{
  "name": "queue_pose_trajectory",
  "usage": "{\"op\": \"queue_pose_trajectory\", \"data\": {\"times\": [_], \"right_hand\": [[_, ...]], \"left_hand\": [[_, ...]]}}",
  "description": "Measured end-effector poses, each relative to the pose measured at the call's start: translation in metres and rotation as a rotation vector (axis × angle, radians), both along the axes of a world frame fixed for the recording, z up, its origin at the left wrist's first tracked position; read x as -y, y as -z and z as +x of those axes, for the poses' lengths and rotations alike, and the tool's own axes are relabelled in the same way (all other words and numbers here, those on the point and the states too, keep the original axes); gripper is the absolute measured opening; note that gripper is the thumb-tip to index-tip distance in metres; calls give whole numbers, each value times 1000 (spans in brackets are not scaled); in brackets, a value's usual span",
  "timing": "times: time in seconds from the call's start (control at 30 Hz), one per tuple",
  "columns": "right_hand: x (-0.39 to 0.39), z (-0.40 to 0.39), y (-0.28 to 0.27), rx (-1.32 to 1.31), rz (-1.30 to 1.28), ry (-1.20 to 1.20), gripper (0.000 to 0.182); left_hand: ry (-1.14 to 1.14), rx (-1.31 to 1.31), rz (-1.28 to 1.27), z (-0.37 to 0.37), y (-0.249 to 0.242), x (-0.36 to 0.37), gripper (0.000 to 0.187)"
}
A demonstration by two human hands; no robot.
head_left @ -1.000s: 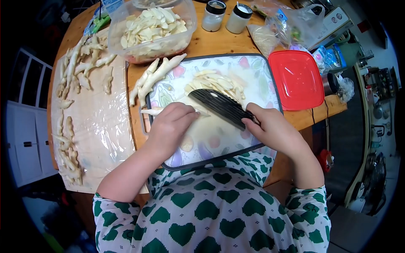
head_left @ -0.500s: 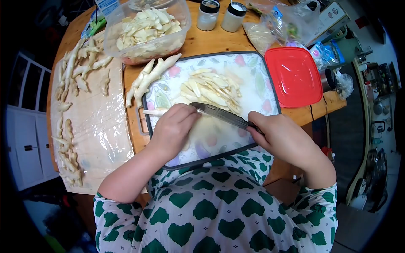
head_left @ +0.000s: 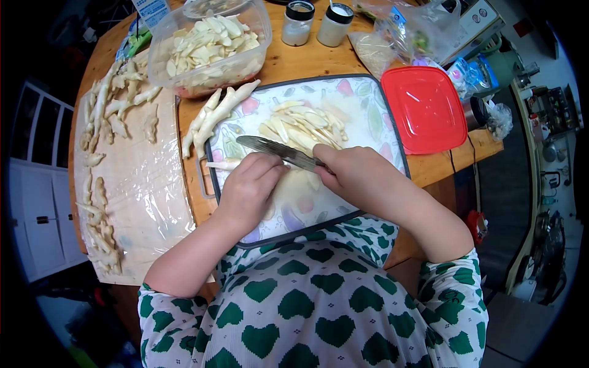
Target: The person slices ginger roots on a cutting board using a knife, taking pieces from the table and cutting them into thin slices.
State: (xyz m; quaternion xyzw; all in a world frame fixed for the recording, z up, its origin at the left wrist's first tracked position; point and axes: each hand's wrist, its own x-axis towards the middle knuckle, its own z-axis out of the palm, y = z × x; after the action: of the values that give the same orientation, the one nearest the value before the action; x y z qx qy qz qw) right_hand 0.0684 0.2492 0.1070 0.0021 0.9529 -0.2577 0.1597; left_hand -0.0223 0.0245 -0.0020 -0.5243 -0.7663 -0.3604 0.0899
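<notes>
My right hand (head_left: 343, 164) is closed round the handle of a knife (head_left: 276, 150), whose dark blade reaches left across the patterned cutting board (head_left: 319, 208). On the board's left part, my left hand (head_left: 248, 190) presses down on a piece of ginger root (head_left: 224, 164); one end of the root shows left of the fingers, the rest is under them. The blade lies against the left fingertips. Just beyond the knife sits a heap of pale ginger slices (head_left: 300, 126). A large branched ginger root (head_left: 215, 113) rests at the board's upper left corner.
A plastic tub (head_left: 261, 58) of sliced ginger stands behind the board. Whole ginger roots (head_left: 98, 227) lie on a plastic-covered sheet (head_left: 147, 202) at left. To the right is a red lid (head_left: 426, 110). Two jars (head_left: 334, 27) and plastic bags (head_left: 423, 37) stand at the back.
My right hand has moved left with the knife, so the blade now extends further past my left fingertips. The left hand has stayed nearly in place on the ginger.
</notes>
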Motion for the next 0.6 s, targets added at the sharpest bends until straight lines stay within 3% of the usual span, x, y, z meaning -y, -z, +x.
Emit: {"op": "queue_pose_trajectory", "data": {"times": [0.13,0.33,0.53,0.6], "right_hand": [[-17,12,-5,53,54,41,18],[-43,24,-6,-13,-76,217,19],[-17,43,-1,-115,-359,420,19],[-7,49,7,-106,-313,396,18]], "left_hand": [[-3,-5,2,0,-1,1,32],[-4,49,23,0,-5,0,29],[0,16,22,0,-7,2,30],[4,19,21,-2,-8,3,30]]}}
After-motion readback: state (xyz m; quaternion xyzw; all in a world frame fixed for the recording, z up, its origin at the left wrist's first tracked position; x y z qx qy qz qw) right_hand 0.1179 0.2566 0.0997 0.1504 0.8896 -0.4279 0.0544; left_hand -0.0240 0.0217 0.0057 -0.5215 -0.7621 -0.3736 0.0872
